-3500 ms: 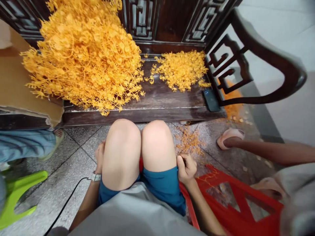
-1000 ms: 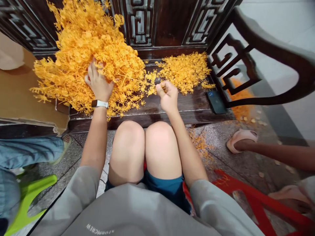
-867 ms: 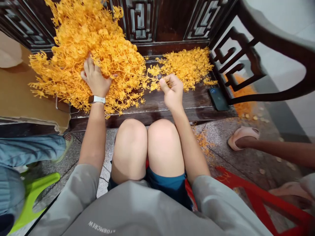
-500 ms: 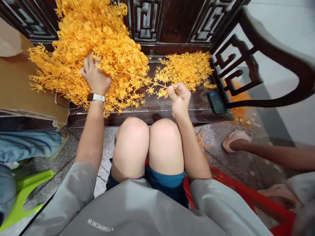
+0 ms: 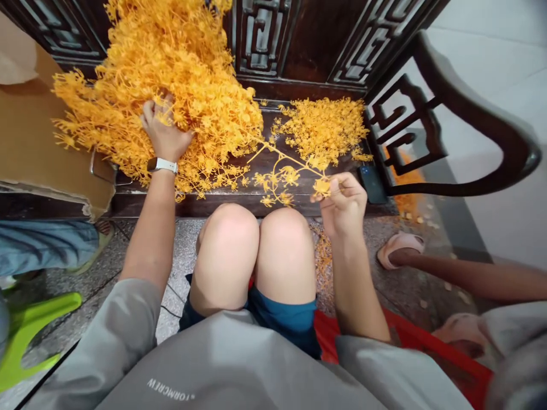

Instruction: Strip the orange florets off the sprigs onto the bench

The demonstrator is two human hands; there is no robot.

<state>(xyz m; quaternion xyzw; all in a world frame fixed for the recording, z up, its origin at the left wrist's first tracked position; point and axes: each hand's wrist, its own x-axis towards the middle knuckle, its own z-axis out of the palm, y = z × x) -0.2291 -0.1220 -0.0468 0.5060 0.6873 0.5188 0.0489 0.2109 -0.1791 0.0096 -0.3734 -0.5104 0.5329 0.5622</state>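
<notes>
A large heap of orange-yellow branched plastic pieces [image 5: 188,80] covers the left part of the dark wooden bench [image 5: 273,122]. My left hand [image 5: 166,134] presses into the front of this heap, fingers spread and partly sunk among the sprigs. To the right, my right hand [image 5: 345,199] is closed on the tip of one branched sprig [image 5: 290,159], which stretches from the heap's right edge with its small flower-like ends hanging over the bench. Behind that sprig lies a smaller pile of loose orange pieces [image 5: 327,125].
A dark phone [image 5: 372,183] lies at the bench's right end beside the carved armrest [image 5: 470,102]. A cardboard box [image 5: 51,148] stands at left. Other people's legs show on both sides, near a green stool [image 5: 38,324] and a red frame [image 5: 427,341].
My right hand has moved right and toward me, drawing the sprig further out of the heap. My left hand has stayed in nearly the same place on the heap.
</notes>
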